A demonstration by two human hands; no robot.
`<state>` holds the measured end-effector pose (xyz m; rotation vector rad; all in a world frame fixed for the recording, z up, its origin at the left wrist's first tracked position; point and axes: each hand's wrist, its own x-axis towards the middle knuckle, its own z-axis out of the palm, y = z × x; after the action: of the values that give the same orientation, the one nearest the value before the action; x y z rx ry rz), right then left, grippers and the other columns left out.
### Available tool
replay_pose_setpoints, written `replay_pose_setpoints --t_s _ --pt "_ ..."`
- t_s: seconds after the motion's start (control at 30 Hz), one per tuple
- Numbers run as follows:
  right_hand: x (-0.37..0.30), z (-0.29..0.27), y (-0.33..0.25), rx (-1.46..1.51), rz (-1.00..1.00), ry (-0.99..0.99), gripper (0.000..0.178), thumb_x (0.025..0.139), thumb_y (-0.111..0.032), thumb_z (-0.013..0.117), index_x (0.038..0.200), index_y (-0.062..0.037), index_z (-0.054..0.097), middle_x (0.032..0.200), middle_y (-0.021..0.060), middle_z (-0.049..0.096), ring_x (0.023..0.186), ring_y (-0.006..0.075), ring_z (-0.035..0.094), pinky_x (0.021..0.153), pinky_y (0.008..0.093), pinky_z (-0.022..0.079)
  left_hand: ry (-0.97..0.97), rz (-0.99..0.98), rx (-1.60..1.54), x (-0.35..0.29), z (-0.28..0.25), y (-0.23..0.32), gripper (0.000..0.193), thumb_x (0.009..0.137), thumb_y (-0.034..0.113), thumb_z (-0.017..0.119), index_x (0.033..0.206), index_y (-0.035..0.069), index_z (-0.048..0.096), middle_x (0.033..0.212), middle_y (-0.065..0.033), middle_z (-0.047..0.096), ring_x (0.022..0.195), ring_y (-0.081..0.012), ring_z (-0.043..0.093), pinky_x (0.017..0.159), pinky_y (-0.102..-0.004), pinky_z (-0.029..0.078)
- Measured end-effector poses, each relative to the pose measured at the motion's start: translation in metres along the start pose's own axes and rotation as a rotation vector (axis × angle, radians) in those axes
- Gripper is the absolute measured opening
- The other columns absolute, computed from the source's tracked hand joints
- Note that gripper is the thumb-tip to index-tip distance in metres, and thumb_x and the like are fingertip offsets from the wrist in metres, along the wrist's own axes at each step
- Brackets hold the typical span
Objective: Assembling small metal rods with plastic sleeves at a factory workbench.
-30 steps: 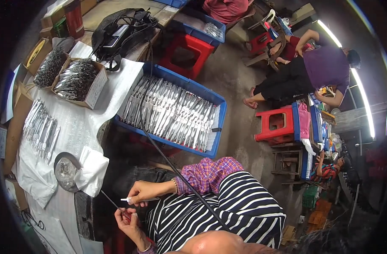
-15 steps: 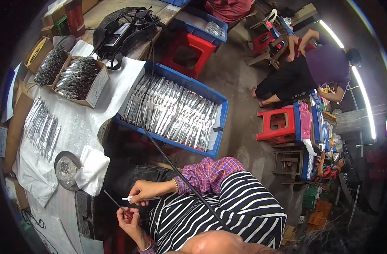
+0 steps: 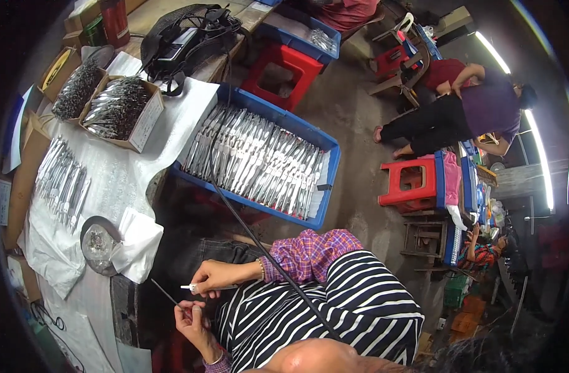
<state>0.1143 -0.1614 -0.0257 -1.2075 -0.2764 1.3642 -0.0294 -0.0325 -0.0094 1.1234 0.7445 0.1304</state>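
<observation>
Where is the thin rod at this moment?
Head view, lower left: the thin rod juts from the left hand, its tip just below the crumpled white sheet in the picture.

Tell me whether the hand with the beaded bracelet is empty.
No, the right hand grips a slim white-tipped item.

1. The left hand (image 3: 194, 324) has altered its grip on the thin dark tool (image 3: 165, 291): its fingers now cover red that showed among them.
2. The right hand (image 3: 217, 276) and its white-tipped piece (image 3: 186, 286) sit slightly higher in view.
3. The standing person in purple (image 3: 493, 102) has stepped; the feet (image 3: 377, 133) are wider apart.
4. The blue bin (image 3: 284, 117) appears slightly farther right as the view shifted.
</observation>
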Motion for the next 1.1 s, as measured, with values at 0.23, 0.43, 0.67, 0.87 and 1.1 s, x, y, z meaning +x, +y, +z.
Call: replay_pose_setpoints --t_s 0.23,0.43,0.67,0.87,1.1 --pt "0.000 0.002 0.001 -0.029 -0.006 0.009 0.022 0.088 -0.020 0.059 0.092 -0.0005 0.068 0.070 0.0019 0.062 0.059 0.0069 0.058 0.051 0.0207 0.049 0.046 -0.039 -0.032 -0.004 0.006 0.006 0.008 0.086 -0.002 0.055 0.092 0.004 0.053 0.081 -0.0086 0.063 0.044 -0.0031 0.041 0.036 -0.0150 0.028" --pt "0.000 0.003 0.001 -0.042 -0.009 -0.003 0.023 0.088 -0.021 0.059 0.093 -0.0002 0.068 0.071 0.0023 0.062 0.059 0.0067 0.058 0.051 0.0206 0.049 0.041 -0.016 -0.025 -0.005 0.003 0.002 0.007 0.085 -0.001 0.057 0.090 0.003 0.054 0.081 -0.0096 0.064 0.044 -0.0028 0.040 0.037 -0.0151 0.028" --pt "0.000 0.001 0.001 -0.047 0.001 0.004 0.024 0.088 -0.022 0.059 0.093 0.0002 0.067 0.070 0.0025 0.062 0.059 0.0068 0.058 0.052 0.0207 0.049 0.026 0.025 0.128 -0.007 0.004 0.002 0.004 0.083 -0.002 0.058 0.085 0.002 0.056 0.081 -0.0091 0.064 0.044 -0.0023 0.039 0.038 -0.0157 0.026" --pt "0.002 -0.002 0.001 -0.054 -0.022 0.012 0.025 0.088 -0.022 0.059 0.091 0.0009 0.067 0.070 0.0029 0.062 0.059 0.0074 0.058 0.052 0.0213 0.049 -0.010 0.171 0.216 -0.005 0.002 -0.005 0.006 0.083 -0.004 0.056 0.086 0.000 0.057 0.080 -0.0086 0.063 0.063 -0.0088 0.055 0.060 -0.0190 0.043" --pt "-0.004 0.002 -0.005 -0.147 -0.055 0.043 0.026 0.087 -0.021 0.060 0.094 0.0020 0.067 0.066 0.0047 0.063 0.058 0.0078 0.059 0.050 0.0224 0.049 0.005 0.121 0.112 -0.007 -0.001 -0.005 0.003 0.083 -0.002 0.057 0.085 0.001 0.057 0.078 -0.0083 0.064 0.061 -0.0084 0.055 0.059 -0.0187 0.042"
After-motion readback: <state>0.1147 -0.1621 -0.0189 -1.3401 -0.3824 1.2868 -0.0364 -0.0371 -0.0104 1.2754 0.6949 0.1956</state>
